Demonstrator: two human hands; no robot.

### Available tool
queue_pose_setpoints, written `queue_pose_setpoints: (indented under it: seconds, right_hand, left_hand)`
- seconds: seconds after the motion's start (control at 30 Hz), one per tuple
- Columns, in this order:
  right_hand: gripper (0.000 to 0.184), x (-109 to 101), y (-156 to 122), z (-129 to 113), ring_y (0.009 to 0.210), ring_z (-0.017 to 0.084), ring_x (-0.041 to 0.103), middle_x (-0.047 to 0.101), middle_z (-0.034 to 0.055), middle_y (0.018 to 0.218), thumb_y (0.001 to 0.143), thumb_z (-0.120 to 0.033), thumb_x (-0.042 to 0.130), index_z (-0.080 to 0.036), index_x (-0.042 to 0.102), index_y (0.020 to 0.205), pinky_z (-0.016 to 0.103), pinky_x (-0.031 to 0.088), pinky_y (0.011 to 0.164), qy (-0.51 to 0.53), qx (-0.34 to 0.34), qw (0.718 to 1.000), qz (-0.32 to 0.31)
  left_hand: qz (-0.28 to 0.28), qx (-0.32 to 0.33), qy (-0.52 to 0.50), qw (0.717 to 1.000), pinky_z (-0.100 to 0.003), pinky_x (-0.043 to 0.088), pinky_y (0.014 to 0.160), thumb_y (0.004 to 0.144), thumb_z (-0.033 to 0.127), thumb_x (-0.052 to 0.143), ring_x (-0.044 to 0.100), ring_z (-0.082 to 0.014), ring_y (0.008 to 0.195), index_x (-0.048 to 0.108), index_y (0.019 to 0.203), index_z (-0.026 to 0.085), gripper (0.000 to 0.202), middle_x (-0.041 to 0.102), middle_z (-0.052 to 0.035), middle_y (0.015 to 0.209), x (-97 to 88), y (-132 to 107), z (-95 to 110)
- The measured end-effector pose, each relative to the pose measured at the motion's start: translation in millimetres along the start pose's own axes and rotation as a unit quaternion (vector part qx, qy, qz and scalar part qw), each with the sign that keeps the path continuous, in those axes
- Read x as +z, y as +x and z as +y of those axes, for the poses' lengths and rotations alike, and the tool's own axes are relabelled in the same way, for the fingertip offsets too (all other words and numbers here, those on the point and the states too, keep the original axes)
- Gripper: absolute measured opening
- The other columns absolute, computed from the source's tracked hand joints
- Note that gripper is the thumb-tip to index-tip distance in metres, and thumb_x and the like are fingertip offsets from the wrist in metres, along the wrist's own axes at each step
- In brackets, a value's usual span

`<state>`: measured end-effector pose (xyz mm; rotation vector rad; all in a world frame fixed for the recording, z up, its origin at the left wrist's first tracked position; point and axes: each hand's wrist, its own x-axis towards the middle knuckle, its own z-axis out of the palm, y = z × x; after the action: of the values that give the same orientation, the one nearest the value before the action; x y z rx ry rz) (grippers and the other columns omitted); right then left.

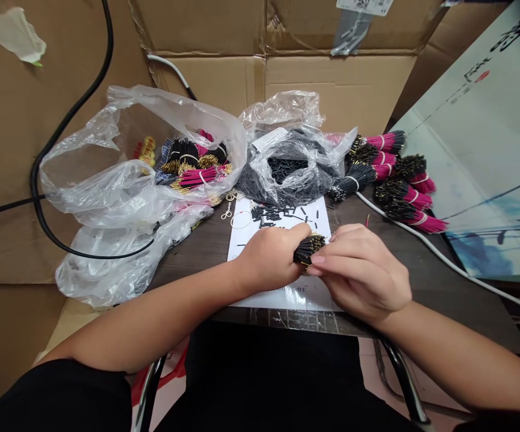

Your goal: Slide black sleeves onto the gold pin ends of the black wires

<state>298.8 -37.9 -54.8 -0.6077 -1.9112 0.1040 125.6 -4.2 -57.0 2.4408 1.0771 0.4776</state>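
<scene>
My left hand (271, 257) is closed round a bundle of thin black wires with gold tips (308, 248), held just above a white paper sheet (307, 293) on the small dark table (422, 264). My right hand (361, 270) curls beside the bundle's tip end, fingers pinched at the wire tips. Several short black tube pieces (272, 215) lie scattered on the sheet just beyond my hands.
An open clear bag of black tube pieces (287, 171) sits behind the sheet. A clear bag with pink and black wire bundles (194, 165) lies at the left. Tied pink and black bundles (395, 180) lie at the right. A white cable (440, 255) crosses the table. Cardboard walls surround.
</scene>
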Motion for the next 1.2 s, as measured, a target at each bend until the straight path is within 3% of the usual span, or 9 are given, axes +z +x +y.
queue_pose_setpoints:
  seconds: [0.1,0.17,0.23,0.3,0.53,0.8,0.93,1.07,1.2]
  right_hand:
    - [0.037,1.0,2.6,0.8,0.084,0.018,0.061,0.067,0.0039,0.092,0.067,-0.017,0.078,-0.023,0.066,0.102,0.037,0.051,0.076,-0.032,0.051,0.998,0.001]
    - [0.038,2.2,3.6,3.6,0.09,0.021,0.059,0.064,0.0061,0.098,0.07,-0.032,0.077,-0.024,0.065,0.105,0.041,0.05,0.08,-0.025,0.099,0.995,0.014]
    - [0.042,2.6,3.5,7.6,0.096,0.023,0.058,0.062,0.0084,0.103,0.075,-0.048,0.069,-0.023,0.064,0.108,0.045,0.048,0.084,0.0,0.129,0.991,0.019]
    - [0.043,1.7,2.9,11.7,0.098,0.025,0.057,0.061,0.0101,0.104,0.081,-0.053,0.059,-0.021,0.063,0.11,0.047,0.047,0.086,0.01,0.137,0.99,0.021]
    - [0.021,-1.0,2.5,19.0,0.085,0.018,0.061,0.067,0.0042,0.091,0.083,-0.018,0.06,-0.021,0.064,0.104,0.037,0.048,0.078,-0.044,0.149,0.986,-0.058]
    - [0.022,-2.1,3.1,18.4,0.08,0.016,0.062,0.069,0.0031,0.087,0.078,-0.009,0.064,-0.019,0.064,0.098,0.035,0.049,0.075,-0.037,0.127,0.991,-0.032]
    - [0.016,-3.5,3.1,18.5,0.076,0.015,0.062,0.068,0.0019,0.082,0.077,-0.011,0.067,-0.021,0.065,0.089,0.034,0.05,0.071,-0.031,0.14,0.989,0.024]
    - [0.018,-6.5,3.1,14.5,0.073,0.016,0.062,0.067,0.0004,0.077,0.075,-0.014,0.07,-0.023,0.065,0.09,0.036,0.052,0.073,-0.031,0.098,0.992,0.072]
    - [0.028,-10.3,3.8,5.8,0.075,0.015,0.062,0.068,0.001,0.082,0.072,-0.009,0.072,-0.021,0.065,0.096,0.036,0.053,0.076,-0.02,0.049,0.999,0.011]
  left_hand:
    - [0.004,0.002,-0.007,1.0,-0.024,0.042,0.061,0.085,0.046,0.045,0.062,-0.0164,0.068,0.053,0.092,0.017,0.031,0.063,-0.0034,0.075,-0.4,0.6,-1.5]
    - [0.013,0.007,-0.013,1.0,-0.024,0.043,0.063,0.084,0.042,0.048,0.062,-0.0164,0.071,0.053,0.096,0.017,0.029,0.064,-0.0037,0.079,-1.4,0.9,-2.1]
    - [0.024,0.013,-0.027,0.999,-0.023,0.044,0.066,0.082,0.037,0.051,0.062,-0.016,0.075,0.053,0.1,0.017,0.027,0.064,-0.0036,0.082,-3.1,0.7,-2.4]
    - [0.028,0.02,-0.046,0.998,-0.022,0.043,0.065,0.08,0.032,0.052,0.061,-0.0142,0.073,0.053,0.097,0.017,0.022,0.064,-0.0023,0.081,-5.2,0.0,-2.6]
    - [0.087,0.032,-0.124,0.988,-0.019,0.043,0.068,0.08,0.017,0.048,0.056,-0.0084,0.069,0.054,0.094,0.017,0.015,0.061,0.0004,0.08,-9.0,-2.1,-3.9]
    - [0.074,0.058,-0.133,0.987,-0.018,0.043,0.072,0.079,0.015,0.049,0.058,-0.008,0.075,0.055,0.097,0.018,0.019,0.063,0.0005,0.086,-7.1,0.6,-7.1]
    - [0.069,0.058,-0.125,0.988,-0.018,0.043,0.07,0.078,0.017,0.05,0.058,-0.0081,0.075,0.055,0.097,0.018,0.02,0.063,0.0004,0.087,-8.2,1.5,-8.4]
    - [0.056,0.066,-0.104,0.991,-0.019,0.042,0.07,0.074,0.018,0.052,0.059,-0.0092,0.076,0.054,0.097,0.018,0.024,0.064,0.0011,0.086,-9.1,1.4,-10.5]
    - [0.063,0.077,-0.081,0.992,-0.018,0.041,0.067,0.076,0.022,0.054,0.06,-0.0088,0.073,0.055,0.098,0.019,0.022,0.065,0.0019,0.085,-6.5,0.9,-12.6]
